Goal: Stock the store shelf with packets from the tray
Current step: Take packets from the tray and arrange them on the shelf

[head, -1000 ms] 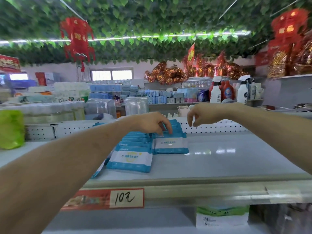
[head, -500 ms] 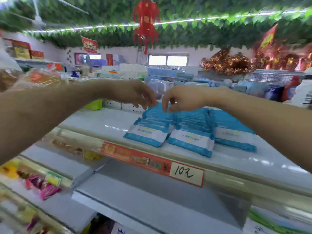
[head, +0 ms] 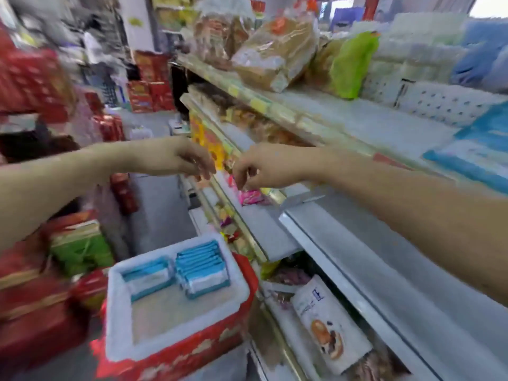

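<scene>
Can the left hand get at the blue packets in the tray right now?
Probably yes: the left hand holds nothing, the tray is open on top, and nothing covers the blue packets or lies between them and the hand.

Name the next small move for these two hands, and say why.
Probably lower the left hand and right hand to the tray and grip a stack of blue packets: both hands hover empty, loosely curled, and two stacks lie in the tray.

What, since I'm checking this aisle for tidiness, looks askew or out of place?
The white pouch at bottom right lies at a slant. The packets in the tray sit in two neat stacks. Blur hides finer detail.
</scene>
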